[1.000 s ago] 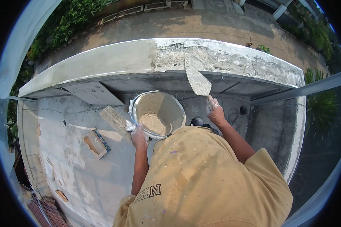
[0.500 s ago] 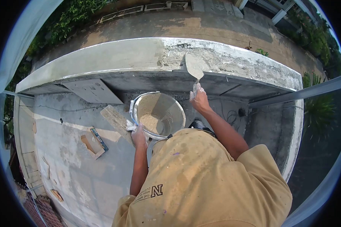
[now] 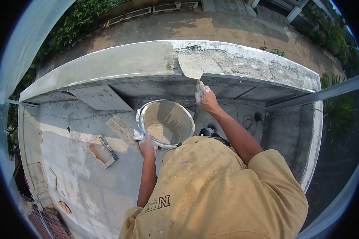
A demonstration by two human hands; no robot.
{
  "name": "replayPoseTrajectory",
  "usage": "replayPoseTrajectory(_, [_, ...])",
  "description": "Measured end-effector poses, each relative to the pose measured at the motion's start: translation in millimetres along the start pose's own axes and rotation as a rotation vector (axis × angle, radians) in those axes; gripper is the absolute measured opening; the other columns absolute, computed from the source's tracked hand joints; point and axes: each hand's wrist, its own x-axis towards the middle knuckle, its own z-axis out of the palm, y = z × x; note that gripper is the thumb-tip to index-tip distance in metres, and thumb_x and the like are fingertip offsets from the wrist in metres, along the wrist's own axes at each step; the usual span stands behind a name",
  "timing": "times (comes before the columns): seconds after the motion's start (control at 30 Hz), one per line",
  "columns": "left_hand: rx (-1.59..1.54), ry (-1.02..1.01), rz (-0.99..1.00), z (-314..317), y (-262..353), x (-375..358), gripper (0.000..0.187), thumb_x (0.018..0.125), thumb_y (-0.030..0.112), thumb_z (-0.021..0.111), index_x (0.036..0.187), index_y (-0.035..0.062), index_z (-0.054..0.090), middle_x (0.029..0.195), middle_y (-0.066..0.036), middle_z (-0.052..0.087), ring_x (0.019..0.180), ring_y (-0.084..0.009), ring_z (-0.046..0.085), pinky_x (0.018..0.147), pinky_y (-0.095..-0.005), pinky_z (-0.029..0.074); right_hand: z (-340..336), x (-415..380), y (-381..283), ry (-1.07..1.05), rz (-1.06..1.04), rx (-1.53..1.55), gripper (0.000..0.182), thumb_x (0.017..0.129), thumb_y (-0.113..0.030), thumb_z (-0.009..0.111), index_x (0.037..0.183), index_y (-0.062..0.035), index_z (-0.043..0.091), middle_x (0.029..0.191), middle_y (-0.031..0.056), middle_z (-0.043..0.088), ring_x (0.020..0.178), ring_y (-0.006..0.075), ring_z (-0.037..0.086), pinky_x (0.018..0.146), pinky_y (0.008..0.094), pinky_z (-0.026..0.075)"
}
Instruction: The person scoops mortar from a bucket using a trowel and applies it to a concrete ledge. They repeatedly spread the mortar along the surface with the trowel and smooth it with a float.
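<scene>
My right hand point(image 3: 206, 96) is closed round the handle of a trowel point(image 3: 190, 69). The broad, plaster-smeared blade lies against the top of the low wall point(image 3: 235, 63), where rough patches meet a smooth grey coat. Against my body, my left hand point(image 3: 147, 145) grips the near left rim of a bucket point(image 3: 184, 119), with a whitish scrap of plastic or cloth at its fingers. Wet grey mortar point(image 3: 158, 130) sits inside the bucket. A mortar-caked board point(image 3: 123, 129) sticks out left of the bucket; whether my left hand also holds it is hidden.
A torn cardboard box point(image 3: 102, 155) lies on the concrete floor point(image 3: 77, 167) to the left. One flat panel point(image 3: 101, 96) leans on the wall's inner face. Coiled cable point(image 3: 248, 122) lies at right, below a slanting metal bar point(image 3: 315, 96). Beyond the wall runs a lower paved lane point(image 3: 211, 28).
The trowel and my right hand have moved left along the wall top, towards the smooth coat. My left hand stays at the bucket rim. The view has shifted slightly.
</scene>
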Motion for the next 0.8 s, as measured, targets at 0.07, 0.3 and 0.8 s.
replayPoseTrajectory(0.07, [-0.007, -0.03, 0.007, -1.9, -10.5, 7.0, 0.047, 0.09, 0.012, 0.063, 0.131, -0.008, 0.049, 0.12, -0.013, 0.06, 0.103, -0.0197, 0.059, 0.089, -0.031, 0.046, 8.2, -1.6, 11.8, 0.031, -0.015, 0.022, 0.059, 0.085, -0.02, 0.059, 0.137, 0.0003, 0.039, 0.109, 0.026, 0.057, 0.095, 0.0432, 0.059, 0.081, 0.048, 0.05])
replayPoseTrajectory(0.3, [0.04, -0.035, 0.075, 16.0, -8.0, -16.7, 0.046, 0.091, 0.014, 0.063, 0.13, -0.0083, 0.05, 0.118, -0.013, 0.061, 0.101, -0.0196, 0.06, 0.088, -0.0305, 0.046, 35.1, -2.9, 4.9, 0.04, -0.19, 0.116, 0.055, 0.086, -0.017, 0.063, 0.134, 0.0026, 0.041, 0.108, 0.0242, 0.055, 0.098, 0.042, 0.056, 0.081, 0.0451, 0.048])
replayPoseTrajectory(0.8, [-0.008, 0.11, 0.139, -35.2, -3.0, -36.4, 0.05, 0.09, 0.014, 0.065, 0.131, -0.0091, 0.048, 0.121, -0.016, 0.059, 0.106, -0.0226, 0.058, 0.093, -0.0327, 0.045, 79.7, -53.6, 33.6, -0.141, 0.03, 0.142, 0.057, 0.088, -0.017, 0.061, 0.138, -0.0039, 0.035, 0.121, 0.0253, 0.05, 0.105, 0.0459, 0.054, 0.086, 0.0483, 0.048])
